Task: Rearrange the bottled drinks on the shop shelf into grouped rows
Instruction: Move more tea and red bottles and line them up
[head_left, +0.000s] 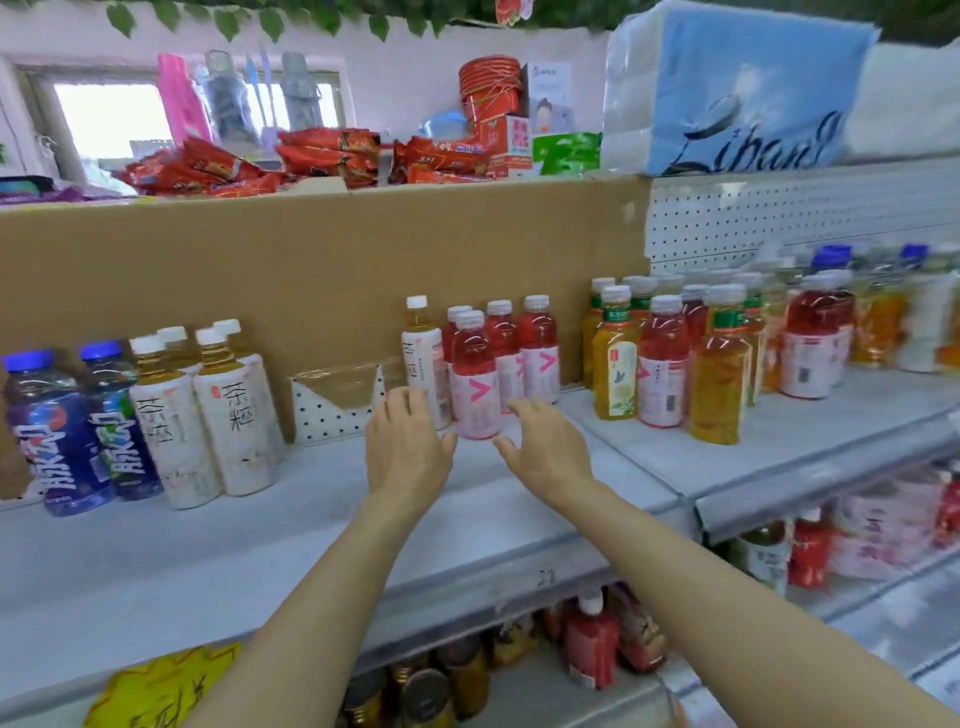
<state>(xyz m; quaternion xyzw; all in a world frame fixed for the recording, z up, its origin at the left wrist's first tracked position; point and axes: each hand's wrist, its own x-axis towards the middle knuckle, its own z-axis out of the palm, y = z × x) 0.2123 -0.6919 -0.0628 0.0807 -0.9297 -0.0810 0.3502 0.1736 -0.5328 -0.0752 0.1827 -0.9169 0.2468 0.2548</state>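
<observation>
On the grey metal shelf (182, 561) we've got blue-capped dark plastic bottles (57, 431), then white-wrapped tea bottles (208, 415). Our left hand (408, 452) and right hand (545, 447) flank the front pink-labelled red drink bottle (474, 379), fingers loosely spread, gripping nothing. Mixed orange and red bottles (675, 364) crowd the right.

Both hands are out in front of the front pink-label red drink bottle (474, 376) on the grey shelf (260, 530). Left hand (402, 447) sits just left of it, fingers loose, thumb almost at its base. Right hand (543, 444) is just right of it, fingers spread, not gripping. Three more red ones (537, 348) stand behind, with a white-label tea bottle (423, 358) beside them. Far left there's two blue bottles (54, 431) and four tea bottles (228, 410). Mixed orange and red bottles (665, 358) crowd the right.
</observation>
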